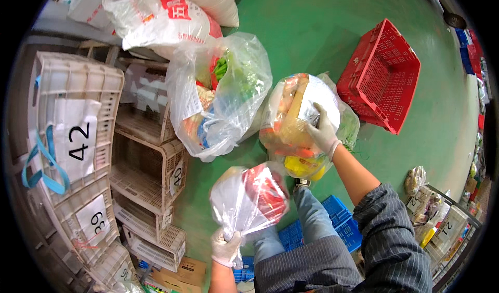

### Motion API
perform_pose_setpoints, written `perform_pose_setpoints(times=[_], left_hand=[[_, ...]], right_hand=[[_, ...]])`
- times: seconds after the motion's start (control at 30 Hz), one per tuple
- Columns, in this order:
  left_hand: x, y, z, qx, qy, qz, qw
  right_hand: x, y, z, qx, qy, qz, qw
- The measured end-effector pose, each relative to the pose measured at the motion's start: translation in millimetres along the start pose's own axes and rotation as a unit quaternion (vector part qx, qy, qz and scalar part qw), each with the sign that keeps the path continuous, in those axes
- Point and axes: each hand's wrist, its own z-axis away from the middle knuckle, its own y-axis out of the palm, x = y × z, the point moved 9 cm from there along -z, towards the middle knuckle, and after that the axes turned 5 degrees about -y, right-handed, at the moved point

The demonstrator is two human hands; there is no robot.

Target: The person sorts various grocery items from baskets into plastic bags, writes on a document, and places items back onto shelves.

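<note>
My left hand (pixel 226 247), in a pale glove, is closed round the gathered neck of a clear plastic bag (pixel 249 197). Inside that bag are a red package and something white. My right hand (pixel 325 132), also gloved, rests on top of a fuller clear plastic bag (pixel 291 119), its thumb and fingers apart. Orange, tan and white goods show through this bag, with a yellow package (pixel 304 167) at its near end. Just left of it, a large open clear bag (pixel 221 95) holds green vegetables and several colourful packets.
An empty-looking red crate (pixel 382 77) is on the green floor at right. Stacked beige crates (pixel 78 132) with labels line the left side. White woven sacks (pixel 166 20) lie at the back left. Blue crates (pixel 338 220) sit by my legs, and a cardboard box (pixel 182 277) lies below left.
</note>
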Motion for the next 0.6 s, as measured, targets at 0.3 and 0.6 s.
perform_pose_setpoints(times=[0.3, 0.6], left_hand=[[-184, 133, -2, 0.095, 0.255, -0.108, 0.956], [-231, 194, -17, 0.102, 0.323, -0.071, 0.938]], right_hand=[[-17, 18, 40, 0.113, 0.225, -0.371, 0.894], [-52, 41, 42, 0.136, 0.155, -0.532, 0.821]])
